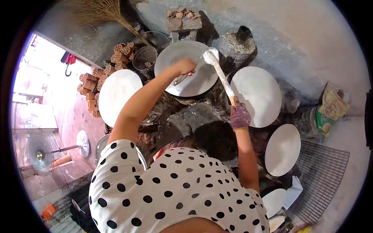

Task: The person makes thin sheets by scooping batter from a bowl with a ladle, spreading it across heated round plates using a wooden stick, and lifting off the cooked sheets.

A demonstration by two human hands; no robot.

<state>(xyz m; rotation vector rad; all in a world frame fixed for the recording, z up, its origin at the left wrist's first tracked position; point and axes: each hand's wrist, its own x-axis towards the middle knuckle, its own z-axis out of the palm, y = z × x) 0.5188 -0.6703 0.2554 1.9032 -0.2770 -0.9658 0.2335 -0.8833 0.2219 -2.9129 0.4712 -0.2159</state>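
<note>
My right hand, in a purple knitted glove, is closed around a wooden stick. A white, pasty mass coats the stick's upper end, which lies over the right rim of a round grey-white pan. Above the middle of that pan is my left hand, bare and with its fingers curled round a thin metal tool. The tool's flat part shows just below the fist; its exact kind is unclear. Round white discs flank the pan, one on the left and one on the right.
Perforated clay-coloured cylinders are piled at the left. A straw broom and a wire basket stand behind. More white discs, a wire grid and a green-yellow bag are at the right. A fan stands left.
</note>
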